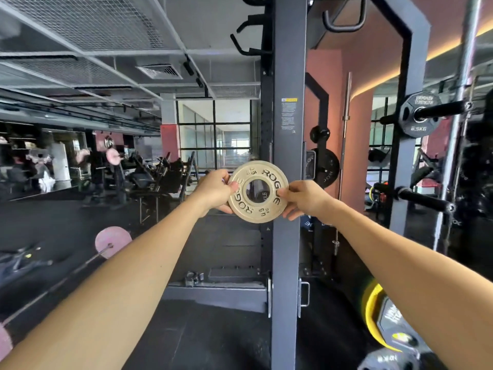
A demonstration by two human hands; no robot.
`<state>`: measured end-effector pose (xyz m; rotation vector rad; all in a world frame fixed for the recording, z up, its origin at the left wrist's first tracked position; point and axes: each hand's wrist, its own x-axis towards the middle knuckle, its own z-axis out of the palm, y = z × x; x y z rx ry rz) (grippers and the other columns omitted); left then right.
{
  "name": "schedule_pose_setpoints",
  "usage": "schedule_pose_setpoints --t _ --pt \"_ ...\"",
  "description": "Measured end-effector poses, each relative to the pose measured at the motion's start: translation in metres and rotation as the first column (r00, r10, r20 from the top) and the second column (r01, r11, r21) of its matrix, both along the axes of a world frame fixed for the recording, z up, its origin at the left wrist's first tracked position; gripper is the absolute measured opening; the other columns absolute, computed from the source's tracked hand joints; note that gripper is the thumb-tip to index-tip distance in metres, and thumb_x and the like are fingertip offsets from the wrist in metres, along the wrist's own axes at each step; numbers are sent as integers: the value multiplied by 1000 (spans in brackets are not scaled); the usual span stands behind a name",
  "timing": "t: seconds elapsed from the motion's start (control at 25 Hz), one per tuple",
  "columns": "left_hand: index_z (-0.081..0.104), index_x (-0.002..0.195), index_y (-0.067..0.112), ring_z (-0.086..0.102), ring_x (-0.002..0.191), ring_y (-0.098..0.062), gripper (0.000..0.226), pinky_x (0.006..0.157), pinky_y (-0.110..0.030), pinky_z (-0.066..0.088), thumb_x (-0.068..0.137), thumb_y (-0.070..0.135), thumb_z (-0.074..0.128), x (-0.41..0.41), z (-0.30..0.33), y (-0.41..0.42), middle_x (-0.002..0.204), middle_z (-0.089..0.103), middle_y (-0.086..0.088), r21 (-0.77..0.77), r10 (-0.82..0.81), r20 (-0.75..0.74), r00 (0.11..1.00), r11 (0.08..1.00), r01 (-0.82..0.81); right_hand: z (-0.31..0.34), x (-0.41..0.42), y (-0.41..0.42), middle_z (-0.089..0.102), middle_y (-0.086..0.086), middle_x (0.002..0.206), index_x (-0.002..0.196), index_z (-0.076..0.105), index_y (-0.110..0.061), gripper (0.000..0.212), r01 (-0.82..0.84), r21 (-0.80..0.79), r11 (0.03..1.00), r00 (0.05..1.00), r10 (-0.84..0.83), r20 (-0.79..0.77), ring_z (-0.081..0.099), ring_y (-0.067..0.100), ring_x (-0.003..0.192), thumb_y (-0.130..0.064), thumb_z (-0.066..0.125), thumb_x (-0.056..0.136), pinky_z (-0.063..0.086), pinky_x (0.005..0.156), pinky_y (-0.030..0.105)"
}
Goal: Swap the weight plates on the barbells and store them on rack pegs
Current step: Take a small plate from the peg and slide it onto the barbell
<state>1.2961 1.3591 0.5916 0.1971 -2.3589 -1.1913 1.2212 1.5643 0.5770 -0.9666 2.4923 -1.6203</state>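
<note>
At frame centre, a small round tan metal weight plate (258, 191) is pinched upright by the left hand (215, 190) at 9 o'clock and the right hand (304, 198) at 3 o'clock, before a grey steel rack upright (289, 76); a black-pegged plate (419, 114) is seen at 2 o'clock.

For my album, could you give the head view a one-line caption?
Both hands, left and right, hold a small tan plate upright in front of a rack post.

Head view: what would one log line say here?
held: round cream metal weight plate | left hand: gripping rim | right hand: gripping rim | before: dark steel rack upright
</note>
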Motion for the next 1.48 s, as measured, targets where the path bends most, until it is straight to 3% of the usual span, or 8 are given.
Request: schedule_pose_setpoints --t 0.28,0.4,0.56,0.68,0.88,0.96,1.16,1.48 --pt "53 102 2 72 77 -26 15 54 -35 61 98 17 55 -37 -25 -1 102 64 -13 24 -2 -18 1000 1000 3 -21 -25 2 71 24 97 99 59 -1 23 85 41 996 996 -84 -23 68 24 69 -22 53 98 60 60 29" --pt "54 92 13 73 75 -26 7 59 -41 62 96 18 57 -55 -33 -1 99 67 -10 -57 46 -66 997 997 -50 -25 -36 3 71 22 97 101 58 1 23 96 52 994 995 -94 -42 69 25 70 -22 55 97 60 59 27" --pt "52 92 18 71 79 -27 6 62 -45 62 94 15 58 -63 -36 -3 95 67 -9 -135 43 -132 990 989 -61 -25 -44 5 71 21 96 109 55 4 28 97 101 990 991 -87 -99 71 32 79 -20 56 96 61 60 28" --pt "53 91 25 68 84 -29 11 71 -49 60 92 16 59 -65 -37 -4 92 65 -5 -203 52 -170 984 975 -87 -29 -52 0 71 22 91 106 55 3 24 128 104 986 984 -114 -138 69 30 70 -18 56 96 61 59 30" --pt "54 94 28 66 88 -30 10 72 -49 60 94 18 58 -95 -41 -9 100 62 -6 -199 93 -178 980 972 -128 -35 -83 -15 67 13 78 84 53 -15 16 158 64 985 977 -146 -158 64 19 57 -21 52 98 59 54 26" --pt "54 95 29 66 88 -30 12 73 -48 59 95 18 56 -120 -39 -18 101 62 -7 -207 94 -163 982 970 -127 -34 -107 -23 67 9 75 82 52 -18 17 149 84 985 977 -134 -168 64 17 56 -23 51 99 58 52 25" --pt "56 104 19 62 93 -28 10 82 -46 55 95 16 55 -185 -36 -40 101 63 -7 -296 108 -146 983 944 -147 -33 -179 -46 70 13 87 85 54 -18 15 154 84 985 978 -140 -152 67 21 58 -25 51 98 60 63 40" --pt "57 104 20 61 92 -26 11 82 -39 52 94 16 56 -307 -38 -82 101 65 -5 -308 153 -121 981 933 -184 -27 -290 -87 72 16 87 80 53 -20 19 161 137 978 979 -141 -144 68 27 61 -25 51 98 60 68 45"
